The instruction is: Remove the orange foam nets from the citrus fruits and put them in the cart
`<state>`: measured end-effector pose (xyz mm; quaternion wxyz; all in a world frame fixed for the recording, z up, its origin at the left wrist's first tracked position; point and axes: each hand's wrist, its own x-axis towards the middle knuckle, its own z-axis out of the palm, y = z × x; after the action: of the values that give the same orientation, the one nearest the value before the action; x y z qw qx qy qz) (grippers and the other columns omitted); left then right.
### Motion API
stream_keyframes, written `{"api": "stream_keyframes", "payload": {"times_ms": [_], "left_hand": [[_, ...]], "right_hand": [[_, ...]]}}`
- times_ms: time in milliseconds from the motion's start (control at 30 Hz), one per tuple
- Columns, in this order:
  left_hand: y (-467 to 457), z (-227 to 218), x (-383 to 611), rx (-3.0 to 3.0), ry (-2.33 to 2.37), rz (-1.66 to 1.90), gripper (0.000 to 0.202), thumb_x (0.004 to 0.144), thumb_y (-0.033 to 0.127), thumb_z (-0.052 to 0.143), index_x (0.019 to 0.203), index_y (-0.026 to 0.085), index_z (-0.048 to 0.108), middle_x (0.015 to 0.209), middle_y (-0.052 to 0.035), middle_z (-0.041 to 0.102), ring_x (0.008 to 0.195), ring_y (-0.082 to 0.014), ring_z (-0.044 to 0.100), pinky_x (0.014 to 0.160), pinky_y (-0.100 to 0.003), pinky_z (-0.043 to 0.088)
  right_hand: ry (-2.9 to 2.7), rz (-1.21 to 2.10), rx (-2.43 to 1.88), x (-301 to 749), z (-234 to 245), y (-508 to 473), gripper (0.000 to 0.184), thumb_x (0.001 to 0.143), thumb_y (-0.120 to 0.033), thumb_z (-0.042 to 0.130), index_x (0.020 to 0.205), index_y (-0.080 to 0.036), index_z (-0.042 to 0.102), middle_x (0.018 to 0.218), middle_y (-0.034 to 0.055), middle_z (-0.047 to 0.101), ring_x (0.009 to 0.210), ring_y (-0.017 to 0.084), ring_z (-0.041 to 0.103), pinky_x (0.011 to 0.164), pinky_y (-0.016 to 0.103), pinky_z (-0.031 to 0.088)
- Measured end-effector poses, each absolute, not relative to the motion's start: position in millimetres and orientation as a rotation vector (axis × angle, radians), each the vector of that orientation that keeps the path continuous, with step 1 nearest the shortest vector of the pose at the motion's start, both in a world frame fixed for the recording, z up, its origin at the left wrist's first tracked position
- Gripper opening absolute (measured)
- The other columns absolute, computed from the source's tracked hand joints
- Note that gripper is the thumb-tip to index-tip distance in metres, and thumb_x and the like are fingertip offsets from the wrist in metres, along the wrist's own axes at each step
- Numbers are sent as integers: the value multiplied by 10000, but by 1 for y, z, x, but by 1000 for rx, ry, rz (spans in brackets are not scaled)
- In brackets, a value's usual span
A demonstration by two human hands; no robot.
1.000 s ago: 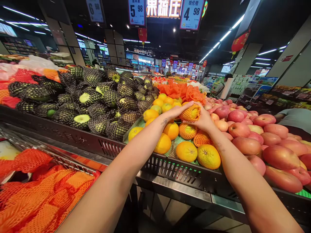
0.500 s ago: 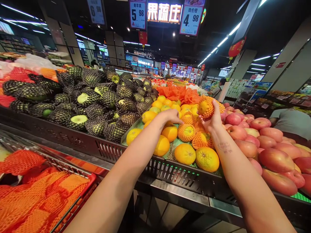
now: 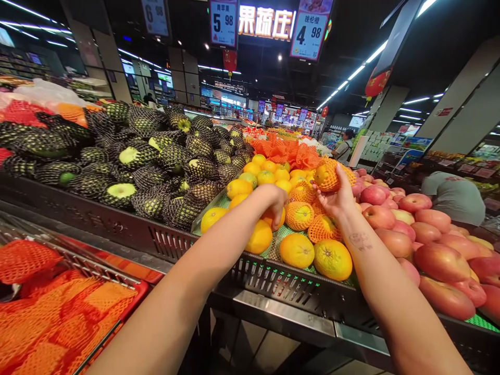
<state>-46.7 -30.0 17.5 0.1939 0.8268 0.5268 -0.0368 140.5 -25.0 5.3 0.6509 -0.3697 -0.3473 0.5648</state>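
My right hand [image 3: 339, 197] is raised over the orange bin and is closed round an orange in an orange foam net [image 3: 326, 177]. My left hand [image 3: 275, 200] reaches down with curled fingers onto a bare orange [image 3: 273, 217] in the same black crate [image 3: 281, 281]; I cannot make out whether it grips the fruit. More netted oranges [image 3: 299, 214] lie just between my two hands. Bare oranges [image 3: 333, 259] sit at the crate's front edge.
Green fruit in black nets [image 3: 148, 156] fills the bin to the left. Red apples [image 3: 425, 234] fill the bin to the right. A red basket of orange foam nets [image 3: 50, 312] is at lower left. A person in a grey top [image 3: 453, 195] bends at right. Price signs [image 3: 308, 23] hang overhead.
My right hand has carried the netted orange up and to the right, away from the left hand. My left hand let go of it and dropped onto a bare orange in the crate.
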Motion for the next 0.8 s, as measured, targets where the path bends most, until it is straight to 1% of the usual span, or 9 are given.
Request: {"api": "stream_keyframes", "payload": {"times_ms": [67, 133, 167, 233, 367, 467, 567, 700, 800], "left_hand": [[-26, 14, -52, 2311, 1424, -10, 539, 327, 423, 948, 786, 224, 748, 722, -14, 711, 846, -280, 673, 837, -380, 558], [-23, 13, -60, 2294, 1366, 153, 422, 355, 384, 925, 695, 234, 725, 652, 3, 679, 781, -261, 662, 756, -341, 553], [-22, 14, -65, 2299, 1333, 242, 389, 364, 353, 915, 680, 235, 721, 640, 4, 670, 766, -257, 656, 731, -330, 545], [-22, 19, -75, 2345, 1253, 403, 385, 400, 311, 895, 743, 234, 739, 683, 1, 678, 784, -253, 652, 728, -317, 530], [-24, 34, -91, 2433, 1203, 918, 489, 563, 347, 849, 1016, 212, 722, 964, -47, 714, 957, -256, 650, 884, -339, 510], [-27, 40, -91, 2346, 1401, 1349, 535, 644, 379, 820, 1110, 171, 659, 1167, -115, 668, 1102, -295, 607, 999, -404, 476], [-29, 39, -84, 2141, 1567, 1586, 570, 686, 393, 813, 1162, 157, 606, 1251, -152, 610, 1184, -328, 564, 1045, -449, 452], [-28, 36, -78, 1922, 1660, 1743, 581, 746, 387, 803, 1232, 180, 561, 1323, -145, 552, 1287, -333, 500, 1109, -455, 408], [-26, 35, -78, 1818, 1728, 1811, 568, 774, 386, 793, 1259, 212, 555, 1337, -127, 544, 1316, -339, 480, 1127, -457, 400]], "right_hand": [[-818, 1219, -846, 140, 1, -21, 420, 821, -547, 706, 1054, -201, 654, 869, 42, 715, 684, 153, 666, 443, 201, 529], [-842, 1147, -833, 140, -3, -18, 399, 769, -494, 763, 1037, -221, 650, 917, 19, 719, 770, 159, 683, 546, 228, 589], [-855, 1111, -823, 139, -5, -16, 396, 736, -463, 790, 1025, -234, 646, 940, 3, 718, 812, 157, 684, 597, 238, 608], [-876, 1044, -805, 138, -8, -14, 411, 662, -402, 832, 994, -251, 644, 975, -26, 713, 877, 147, 674, 646, 235, 614], [-924, 928, -815, 136, -8, -15, 443, 562, -363, 859, 941, -250, 658, 979, -38, 703, 900, 148, 659, 617, 223, 591], [-1127, 881, -788, 133, -5, -24, 446, 548, -384, 868, 916, -245, 657, 938, -27, 701, 862, 169, 663, 703, 284, 612], [-1507, 856, -806, 126, -5, -40, 508, 531, -424, 900, 940, -244, 657, 917, -2, 708, 883, 220, 679, 855, 398, 606], [-1999, 686, -986, 114, -12, -54, 799, 397, -431, 961, 1098, -230, 634, 1109, 73, 702, 1067, 328, 657, 1003, 517, 531], [-2313, 428, -1065, 108, -19, -49, 845, 446, -485, 933, 1172, -206, 602, 1170, 103, 671, 1126, 359, 620, 1046, 536, 479]]}}
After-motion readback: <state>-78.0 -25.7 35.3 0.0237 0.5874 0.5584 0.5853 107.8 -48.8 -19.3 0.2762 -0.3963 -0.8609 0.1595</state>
